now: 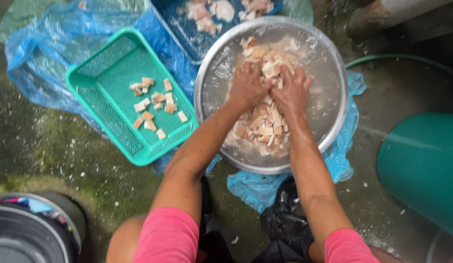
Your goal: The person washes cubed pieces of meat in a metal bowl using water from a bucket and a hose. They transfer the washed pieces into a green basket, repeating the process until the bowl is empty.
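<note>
A wide metal basin [333, 73] on the wet ground holds cloudy water and a heap of pale cut meat pieces [265, 127]. Both my hands are down in that heap, side by side. My left hand [247, 85] and my right hand [292, 90] press together around a clump of the pieces near the middle of the basin, fingers curled over them. To the left a green plastic basket [107, 63] holds several of the same pieces [153, 104].
A blue basket [187, 34] with larger meat pieces sits at the top, on crumpled blue plastic sheeting [46, 44]. A green bin [423, 165] stands at the right, with a green hose [397, 57] behind it. A dark round container [32, 234] is at the bottom left.
</note>
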